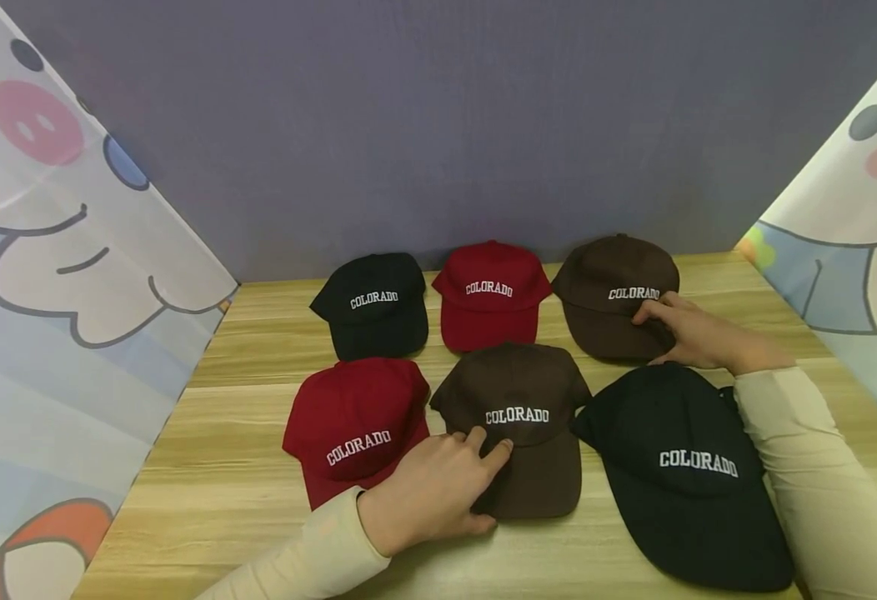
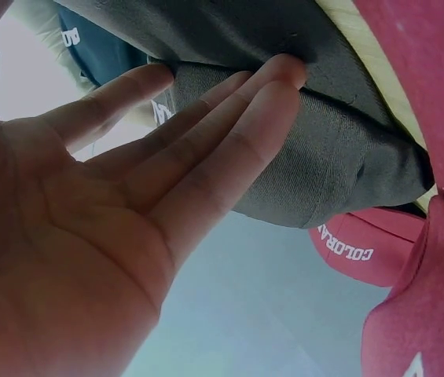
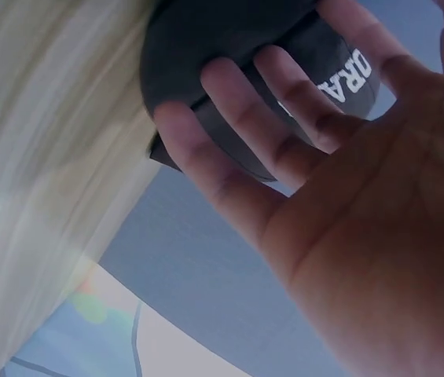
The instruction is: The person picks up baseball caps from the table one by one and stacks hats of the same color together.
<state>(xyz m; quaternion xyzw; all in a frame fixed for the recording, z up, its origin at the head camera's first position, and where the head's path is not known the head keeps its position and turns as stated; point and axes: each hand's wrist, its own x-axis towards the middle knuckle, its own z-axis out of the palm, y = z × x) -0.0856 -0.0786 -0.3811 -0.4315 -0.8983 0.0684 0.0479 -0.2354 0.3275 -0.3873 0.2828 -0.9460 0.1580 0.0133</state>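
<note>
Set out on a wood-grain counter (image 1: 217, 433) below a plain grey wall (image 1: 468, 125), with cartoon-printed panels (image 1: 71, 167) at left and right. Along the back, left to right, a black cap (image 1: 374, 312) and a red cap (image 1: 491, 296); at lower left, another red cap (image 1: 352, 408), partly covered by the left hand (image 1: 438, 492); at lower right, another black cap (image 1: 697, 500), overlapped by the right sleeve (image 1: 821, 467). At lower centre, touching the near brown cap (image 1: 539, 454), left grip loose, fingers extended, nothing clasped. Right of centre at the back, against the brim of the far brown cap (image 1: 611, 279), right hand (image 1: 701, 333) with grip spread, fingers not closed round it.
</note>
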